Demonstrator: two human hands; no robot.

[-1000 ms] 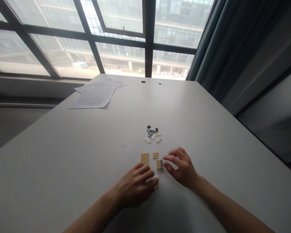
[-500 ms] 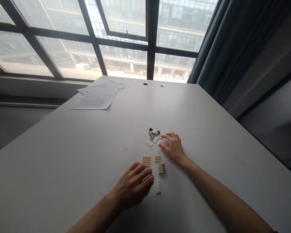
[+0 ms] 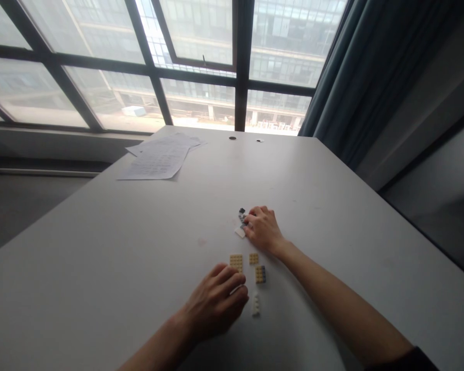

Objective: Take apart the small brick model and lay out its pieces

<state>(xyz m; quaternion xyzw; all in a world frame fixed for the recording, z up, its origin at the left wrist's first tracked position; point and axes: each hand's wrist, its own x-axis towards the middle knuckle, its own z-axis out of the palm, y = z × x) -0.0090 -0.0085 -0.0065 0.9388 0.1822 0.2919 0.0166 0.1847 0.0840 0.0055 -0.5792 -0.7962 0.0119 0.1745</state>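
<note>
My right hand [image 3: 263, 228] is over a small pile of building bricks, its fingertips drawn together among the pieces. What they pinch, if anything, is hidden. Beside those fingertips show a black piece [image 3: 242, 211], grey pieces [image 3: 241, 219] and a white flat piece [image 3: 239, 233]. My left hand [image 3: 218, 298] rests nearer to me with curled fingers, covering the lower edge of a tan studded plate [image 3: 236, 262]; anything inside it is out of sight. To its right lie a small tan plate [image 3: 253, 258], a tan-and-grey block [image 3: 260, 274] and a narrow white studded piece [image 3: 255, 306].
The bricks lie on a wide white table [image 3: 170, 221]. Printed paper sheets [image 3: 158, 158] lie at its far left. Two round holes, one a dark cable hole [image 3: 232, 138], sit near the far edge. Windows stand beyond, with a dark curtain [image 3: 344, 87] on the right.
My right hand has moved left over the pile, covering more of it, and its fingers have closed together. My left hand keeps nearly the same place by the tan plate. The view tilts slightly up.
</note>
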